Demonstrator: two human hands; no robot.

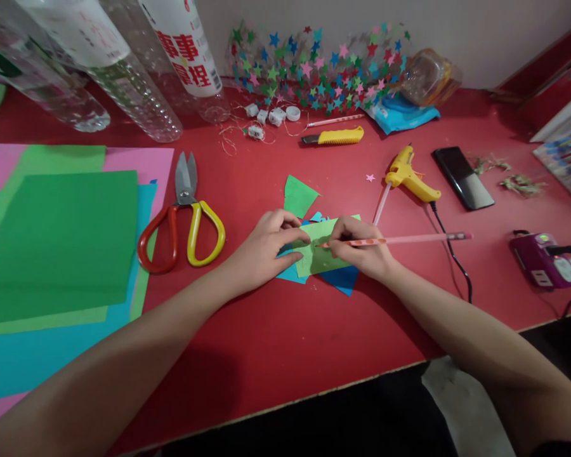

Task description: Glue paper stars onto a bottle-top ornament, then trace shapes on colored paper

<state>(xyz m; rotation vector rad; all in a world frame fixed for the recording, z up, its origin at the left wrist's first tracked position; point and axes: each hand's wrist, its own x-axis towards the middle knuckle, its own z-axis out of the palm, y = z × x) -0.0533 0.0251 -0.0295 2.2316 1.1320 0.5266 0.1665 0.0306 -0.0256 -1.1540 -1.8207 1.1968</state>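
Observation:
Between my hands lies a light green piece of paper point(330, 260) on the red table. My right hand point(364, 251) grips a pink pencil point(413, 238), its tip touching the paper and its eraser end pointing right. The fingers of my left hand point(273, 244) are apart and rest on the paper's left edge. Beneath it, partly covered, are a light blue scrap point(292, 273) and a dark blue scrap point(343, 279). A green scrap point(299, 195) lies just beyond my left hand.
Scissors point(185, 209) and stacked coloured sheets point(61, 241) lie left. Behind are plastic bottles point(190, 57), a star-covered clear bottle point(314, 70) and a yellow box cutter point(335, 136). A glue gun point(412, 178), a phone point(464, 178) and a purple power adapter point(545, 260) lie right.

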